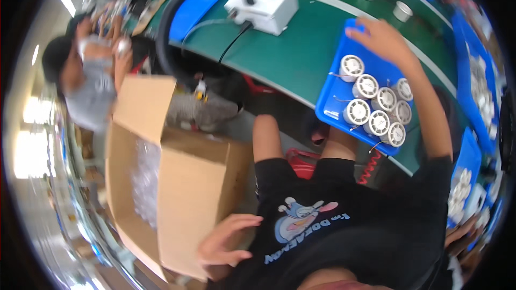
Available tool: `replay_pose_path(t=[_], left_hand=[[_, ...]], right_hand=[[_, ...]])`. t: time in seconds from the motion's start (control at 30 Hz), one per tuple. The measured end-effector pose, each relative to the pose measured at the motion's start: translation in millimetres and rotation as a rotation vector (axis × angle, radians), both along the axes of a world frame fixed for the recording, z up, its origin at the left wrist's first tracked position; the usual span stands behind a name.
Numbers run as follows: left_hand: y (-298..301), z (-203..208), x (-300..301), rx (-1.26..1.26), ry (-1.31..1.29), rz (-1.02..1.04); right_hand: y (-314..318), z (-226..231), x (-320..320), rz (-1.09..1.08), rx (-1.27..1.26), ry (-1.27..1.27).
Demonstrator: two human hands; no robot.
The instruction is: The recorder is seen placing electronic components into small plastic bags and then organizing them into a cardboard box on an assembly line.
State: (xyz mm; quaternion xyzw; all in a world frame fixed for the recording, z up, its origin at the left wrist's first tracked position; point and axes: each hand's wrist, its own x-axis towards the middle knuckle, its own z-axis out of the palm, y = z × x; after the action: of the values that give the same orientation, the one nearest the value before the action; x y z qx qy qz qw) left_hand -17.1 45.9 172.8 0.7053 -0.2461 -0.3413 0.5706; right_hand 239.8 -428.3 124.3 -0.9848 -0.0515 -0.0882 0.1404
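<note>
- Right hand [379,40]: fingers parted at blue plastic tray's [372,65] far end; hold unclear.
- Round white slotted plastic units [378,122]: in tray, apart from fingers.
- Left hand [226,241]: half-open, empty.

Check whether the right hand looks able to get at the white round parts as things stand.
Probably yes: the right hand is at the far end of the blue tray, thumb and fingers apart, and the white round parts sit uncovered nearer the body, with nothing visible blocking them.
</note>
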Motion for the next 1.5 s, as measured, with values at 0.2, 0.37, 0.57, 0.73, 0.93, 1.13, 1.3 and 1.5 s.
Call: replay_pose_path(t=[0.2, 0.37, 0.57, 0.73, 0.93, 1.13, 1.3, 1.5], left_hand=[[84, 23, -18, 0.156, -0.156, 0.820], [176, -2, -17, 0.587, -0.391, 1.179], [247, -65, 73, 0.895, -0.631, 0.948], [260, -143, 199, 1.257, -0.515, 0.831], [318, -171, 195, 0.990, -0.555, 1.068], [280, -58, 103, 0.750, -0.468, 1.030], [197, 31, -16, 0.000, -0.204, 1.261], [82, -19, -102, -0.486, 0.059, 1.198]], right_hand=[[11, -45, -63, 0.097, -0.107, 0.124], [28, -16, -67, -0.057, -0.115, 0.183], [51, 10, -69, -0.005, 0.056, -0.389], [144, 40, -117, 0.046, 0.540, -0.352], [251, -95, -115, 0.110, 1.646, 0.511], [335, -269, -13, -0.400, 2.498, 0.873], [354, -252, 22, 0.033, 2.668, 0.973], [371, -239, 49, -0.003, 2.284, 0.761]])
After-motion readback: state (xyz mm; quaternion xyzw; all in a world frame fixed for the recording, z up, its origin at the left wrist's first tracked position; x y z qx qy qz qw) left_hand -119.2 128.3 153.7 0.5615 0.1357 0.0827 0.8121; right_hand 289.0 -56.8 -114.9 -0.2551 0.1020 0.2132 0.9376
